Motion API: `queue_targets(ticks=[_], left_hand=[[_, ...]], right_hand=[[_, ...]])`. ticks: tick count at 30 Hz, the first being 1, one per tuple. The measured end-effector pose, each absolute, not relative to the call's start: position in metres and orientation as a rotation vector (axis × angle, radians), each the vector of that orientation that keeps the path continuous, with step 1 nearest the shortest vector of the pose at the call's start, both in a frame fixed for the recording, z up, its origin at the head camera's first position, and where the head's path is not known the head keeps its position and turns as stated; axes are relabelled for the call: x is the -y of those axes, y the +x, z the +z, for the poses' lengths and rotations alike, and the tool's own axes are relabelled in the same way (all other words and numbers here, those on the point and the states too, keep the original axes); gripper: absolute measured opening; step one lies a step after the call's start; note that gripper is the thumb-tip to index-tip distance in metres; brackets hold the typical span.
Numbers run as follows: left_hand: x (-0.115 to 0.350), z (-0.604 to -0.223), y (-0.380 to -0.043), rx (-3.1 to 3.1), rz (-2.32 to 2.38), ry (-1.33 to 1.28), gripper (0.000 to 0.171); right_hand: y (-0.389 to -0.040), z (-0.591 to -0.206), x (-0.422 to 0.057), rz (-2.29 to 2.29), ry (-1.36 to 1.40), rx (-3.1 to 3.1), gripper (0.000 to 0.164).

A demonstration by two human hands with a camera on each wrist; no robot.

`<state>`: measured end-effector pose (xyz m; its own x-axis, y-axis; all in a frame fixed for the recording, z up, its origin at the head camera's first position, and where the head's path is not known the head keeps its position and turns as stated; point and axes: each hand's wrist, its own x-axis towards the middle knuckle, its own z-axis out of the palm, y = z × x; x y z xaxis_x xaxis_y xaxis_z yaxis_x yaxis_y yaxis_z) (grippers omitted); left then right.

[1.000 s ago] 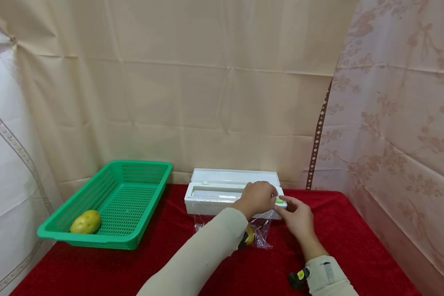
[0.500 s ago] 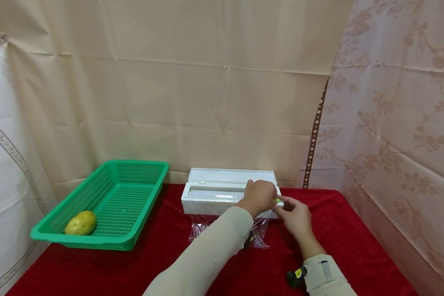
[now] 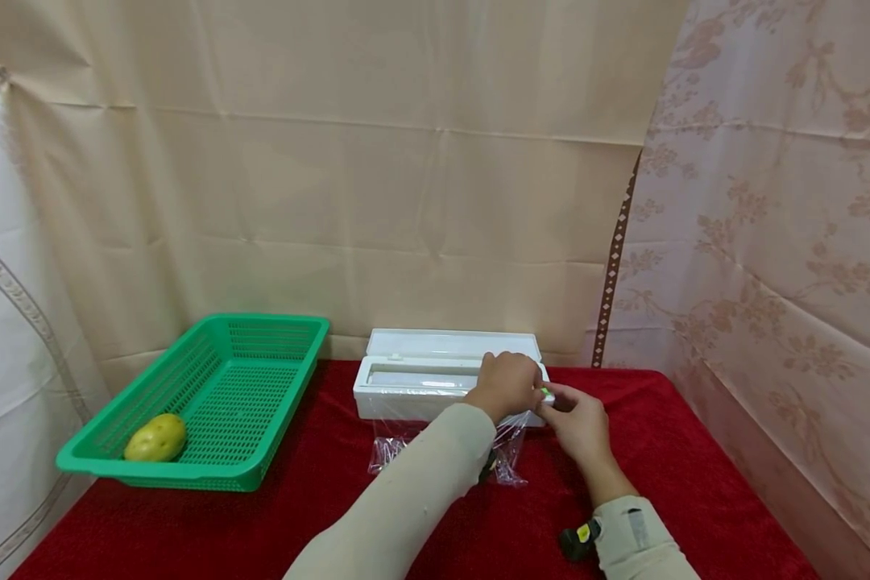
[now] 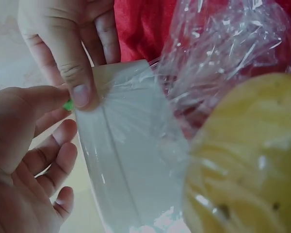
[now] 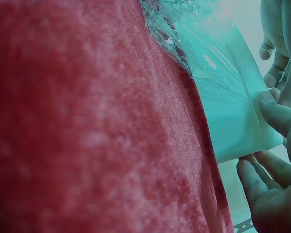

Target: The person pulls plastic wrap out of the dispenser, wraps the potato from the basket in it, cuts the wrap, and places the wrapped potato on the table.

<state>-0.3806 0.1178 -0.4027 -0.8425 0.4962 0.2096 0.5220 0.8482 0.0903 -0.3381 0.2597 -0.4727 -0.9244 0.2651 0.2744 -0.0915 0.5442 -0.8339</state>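
yellow potato (image 4: 252,160) under clear film (image 4: 220,63), near side of grip, mostly sleeve-hidden from head; green tab (image 4: 67,105), half covered, pinched by left hand (image 3: 506,388); right hand (image 3: 582,425) grips adjoining end of white box (image 3: 391,407).

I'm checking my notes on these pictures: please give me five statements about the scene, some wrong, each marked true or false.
1. The right grip holds the right end of the box. True.
2. The box's lid is shut. False: the lid stands open.
3. Clear wrap hangs over the front of the box. True.
4. The basket holds three potatoes. False: the basket holds one potato.
5. The cloth under the box is blue. False: the cloth is red.
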Motion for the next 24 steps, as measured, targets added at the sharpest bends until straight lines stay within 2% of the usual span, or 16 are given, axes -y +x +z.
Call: queue_targets(ticks=[5, 8, 14, 20, 24], left_hand=[[-0.115, -0.404, -0.382, 2.888, -0.277, -0.729, 0.017], [-0.113, -0.405, -0.385, 2.906, -0.313, -0.700, 0.013], [-0.114, -0.404, -0.385, 2.862, -0.266, -0.799, 0.008], [-0.121, -0.406, -0.384, 2.821, -0.090, -0.855, 0.009], [-0.125, -0.403, -0.385, 2.776, -0.017, -0.843, 0.018]], right_hand=[[-0.338, -0.473, -0.259, 1.363, -0.141, 2.407, 0.040], [-0.338, -0.473, -0.260, 1.380, -0.133, 2.398, 0.041], [-0.339, -0.475, -0.260, 1.389, -0.143, 2.400, 0.042], [-0.338, -0.474, -0.259, 1.374, -0.166, 2.410, 0.042], [-0.338, -0.473, -0.260, 1.330, -0.177, 2.411, 0.041]])
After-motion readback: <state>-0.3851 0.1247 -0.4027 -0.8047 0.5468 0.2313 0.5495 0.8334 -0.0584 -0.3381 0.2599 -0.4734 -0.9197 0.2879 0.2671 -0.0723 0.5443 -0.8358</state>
